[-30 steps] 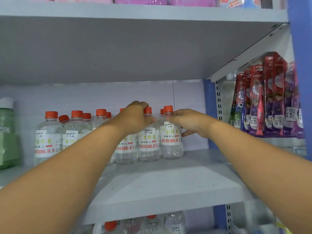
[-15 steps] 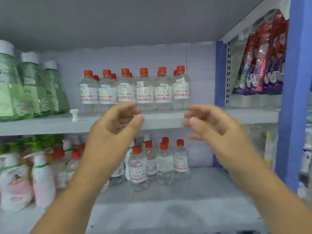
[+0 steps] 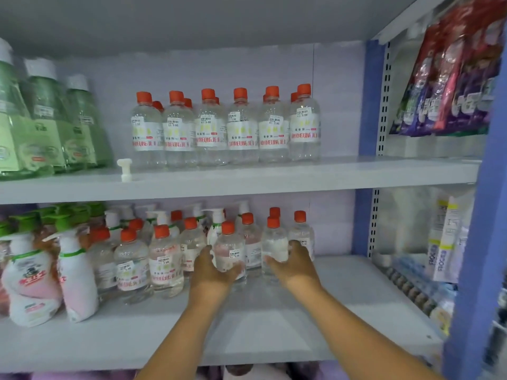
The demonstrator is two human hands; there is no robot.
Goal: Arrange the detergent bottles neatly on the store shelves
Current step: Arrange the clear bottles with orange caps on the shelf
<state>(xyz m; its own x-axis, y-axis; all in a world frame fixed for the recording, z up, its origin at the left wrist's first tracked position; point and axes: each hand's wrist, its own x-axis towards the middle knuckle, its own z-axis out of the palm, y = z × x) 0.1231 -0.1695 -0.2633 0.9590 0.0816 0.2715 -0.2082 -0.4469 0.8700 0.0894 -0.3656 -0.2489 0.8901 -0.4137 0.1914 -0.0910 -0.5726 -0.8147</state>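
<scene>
A tidy row of clear detergent bottles with orange caps (image 3: 241,130) stands on the upper shelf (image 3: 247,182). On the lower shelf (image 3: 247,333) a looser group of the same bottles (image 3: 164,259) stands in uneven rows. My left hand (image 3: 212,270) wraps around the base of one clear bottle (image 3: 229,249) near the group's right side. My right hand (image 3: 293,266) grips the lower part of the neighbouring clear bottle (image 3: 274,244). Both bottles stand upright on the shelf.
Green bottles with white caps (image 3: 49,124) fill the upper shelf's left end, with a small white plastic piece (image 3: 125,169) beside them. White and pink pump bottles (image 3: 68,270) crowd the lower left. A blue upright (image 3: 367,149) separates hanging packets (image 3: 452,78) on the right.
My hands left the upper-shelf bottles, pulled back open, then dropped to the lower shelf and closed on two bottles there. The view has tilted down.
</scene>
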